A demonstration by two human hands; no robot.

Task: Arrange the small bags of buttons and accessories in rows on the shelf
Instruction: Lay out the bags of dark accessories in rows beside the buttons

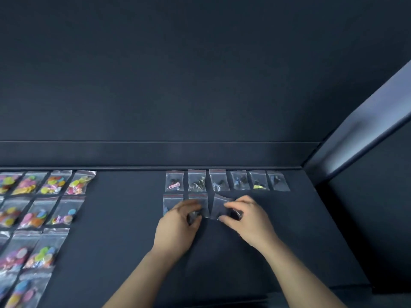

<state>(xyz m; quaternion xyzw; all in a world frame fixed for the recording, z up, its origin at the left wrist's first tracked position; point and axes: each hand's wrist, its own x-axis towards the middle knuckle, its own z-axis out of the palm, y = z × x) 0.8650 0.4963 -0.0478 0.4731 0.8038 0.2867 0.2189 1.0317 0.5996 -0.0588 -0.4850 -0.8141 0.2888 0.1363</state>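
On the dark shelf (124, 230), a back row of several small clear bags (226, 180) holds dark and coloured accessories. In front of it a second row starts with a bag (172, 202) at the left. My left hand (178, 227) pinches the bottom of the second bag (198, 200) in that row. My right hand (249, 218) pinches the third bag (219, 206), which lies tilted and partly lifted. Its contents are hidden by my fingers.
Several bags of bright coloured buttons (40, 210) lie in rows at the left of the shelf. A raised back ledge (155, 154) runs behind the bags. A pale slanted side panel (364, 127) closes the shelf on the right.
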